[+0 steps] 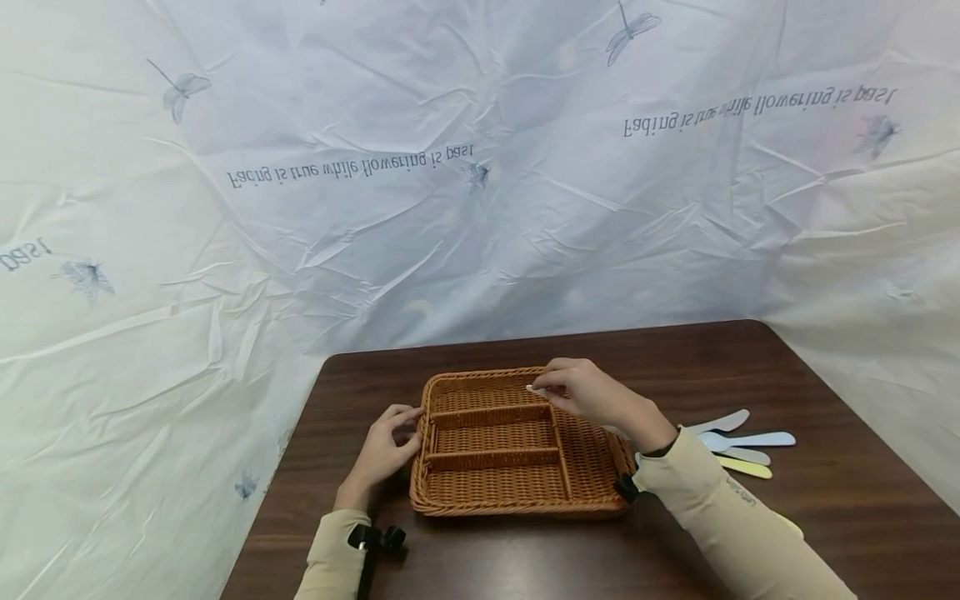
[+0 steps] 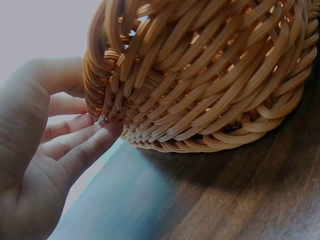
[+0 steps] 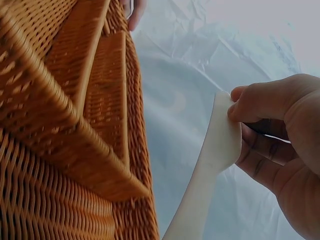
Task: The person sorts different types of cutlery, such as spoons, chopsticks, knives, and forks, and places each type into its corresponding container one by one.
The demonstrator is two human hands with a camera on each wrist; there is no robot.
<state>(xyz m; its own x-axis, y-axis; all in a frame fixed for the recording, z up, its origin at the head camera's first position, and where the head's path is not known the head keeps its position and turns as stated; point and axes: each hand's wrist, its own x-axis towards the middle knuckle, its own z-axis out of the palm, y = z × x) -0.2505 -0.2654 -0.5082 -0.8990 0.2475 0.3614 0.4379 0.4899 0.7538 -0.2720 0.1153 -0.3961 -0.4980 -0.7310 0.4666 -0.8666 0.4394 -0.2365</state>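
Observation:
A brown wicker basket (image 1: 491, 505) with several compartments stands on the table. My left hand (image 1: 386, 450) grips its left end. In the left wrist view the fingers (image 2: 85, 145) press the woven outer wall near the rim. My right hand (image 1: 588, 392) is above the basket's far right part. Thumb and fingers pinch a white plastic knife (image 3: 220, 140) by its broad blade end, and its handle runs down out of the right wrist view. From the head, only a small tip of this knife shows at the fingertips.
Right of the basket lie several pieces of plastic cutlery: a white knife (image 1: 727, 422), a pale blue piece (image 1: 757, 439) and a yellow piece (image 1: 746, 467). Another yellow end (image 1: 789, 525) shows beside the right sleeve. A printed white sheet (image 1: 480, 250) hangs behind the dark wooden table (image 1: 517, 558).

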